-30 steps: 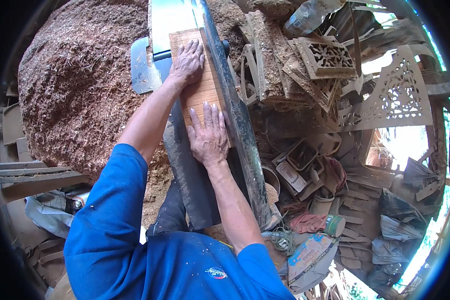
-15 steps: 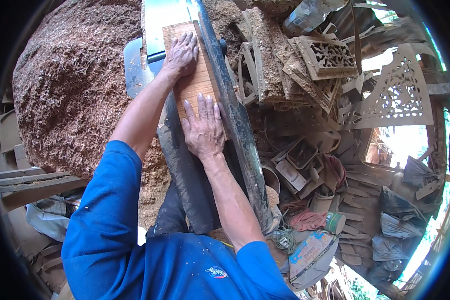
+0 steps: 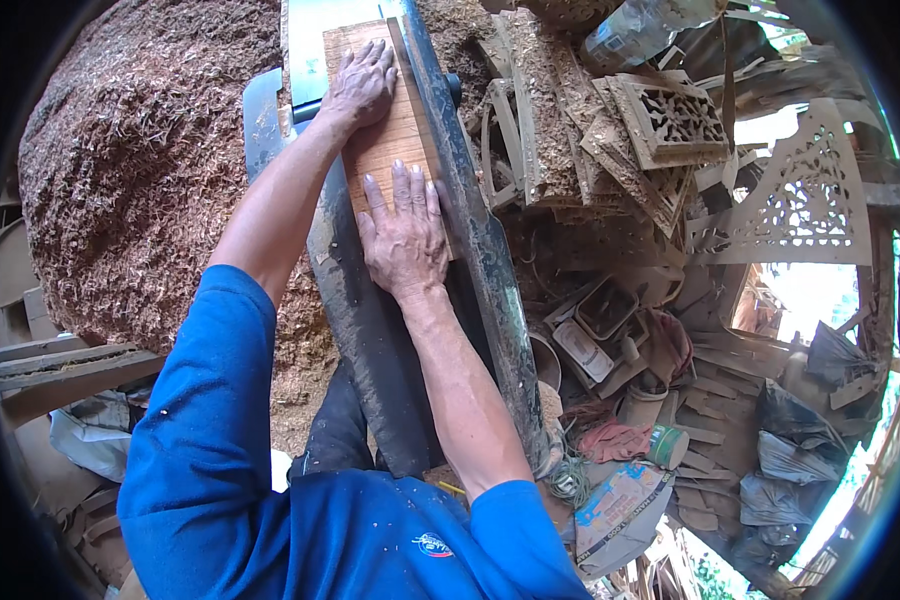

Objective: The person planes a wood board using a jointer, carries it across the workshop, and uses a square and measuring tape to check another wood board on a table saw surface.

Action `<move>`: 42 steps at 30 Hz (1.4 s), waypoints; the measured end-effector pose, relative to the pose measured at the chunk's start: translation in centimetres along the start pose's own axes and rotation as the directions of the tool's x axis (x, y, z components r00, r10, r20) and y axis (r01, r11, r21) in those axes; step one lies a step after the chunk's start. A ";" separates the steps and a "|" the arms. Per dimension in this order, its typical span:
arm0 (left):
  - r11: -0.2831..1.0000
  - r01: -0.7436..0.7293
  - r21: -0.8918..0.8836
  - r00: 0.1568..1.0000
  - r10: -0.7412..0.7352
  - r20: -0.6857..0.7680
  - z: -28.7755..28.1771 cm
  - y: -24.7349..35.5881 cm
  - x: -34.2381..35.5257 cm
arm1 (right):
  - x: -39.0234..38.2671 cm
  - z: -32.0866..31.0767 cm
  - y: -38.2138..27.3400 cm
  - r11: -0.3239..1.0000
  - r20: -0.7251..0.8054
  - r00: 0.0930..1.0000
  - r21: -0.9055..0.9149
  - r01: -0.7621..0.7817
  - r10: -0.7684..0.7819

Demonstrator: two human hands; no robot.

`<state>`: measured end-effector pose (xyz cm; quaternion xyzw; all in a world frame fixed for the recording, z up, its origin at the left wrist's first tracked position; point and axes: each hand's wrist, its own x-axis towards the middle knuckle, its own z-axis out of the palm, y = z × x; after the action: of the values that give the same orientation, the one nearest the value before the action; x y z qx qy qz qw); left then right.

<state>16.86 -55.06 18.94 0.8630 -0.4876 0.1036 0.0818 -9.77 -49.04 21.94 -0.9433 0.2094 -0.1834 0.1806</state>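
A light brown wooden board lies lengthwise on a long metal machine that looks like a jointer, along its raised, worn fence. On the board's far part rests my left hand, palm down with fingers stretched out. My right hand presses flat on the nearer part, fingers pointing away from me. Neither hand is wrapped around the board. The machine's dark near bed runs back toward my body. Beside the board's left edge sits a blue-grey metal plate. The board's underside is hidden.
A big heap of wood shavings rises on the left, above some planks. Right of the fence are stacked dusty carved panels, a clear plastic bottle and a pierced triangular panel. Cardboard lies lower right.
The board has slid a little farther away from me along the machine. Both hands have moved forward with it, still flat on top.
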 end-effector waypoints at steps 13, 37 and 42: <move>1.000 0.006 -0.028 0.998 -0.008 -0.066 1.2 -2.1 2.9 | 3.5 1.6 0.1 1.000 -0.019 1.000 0.000 0.002 -0.002; 0.999 0.032 0.011 0.999 -0.032 -0.027 1.3 -5.1 7.0 | 9.3 3.3 -0.1 0.994 -0.045 0.997 -0.099 0.054 -0.058; 0.999 0.039 -0.017 0.999 -0.039 0.005 0.2 -4.6 7.9 | 10.5 3.5 0.5 0.988 -0.050 0.997 -0.147 0.055 -0.063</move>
<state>24.80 -59.31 20.61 0.8719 -0.4718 0.0957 0.0900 0.42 -53.36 21.52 -0.9544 0.1991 -0.1986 0.1003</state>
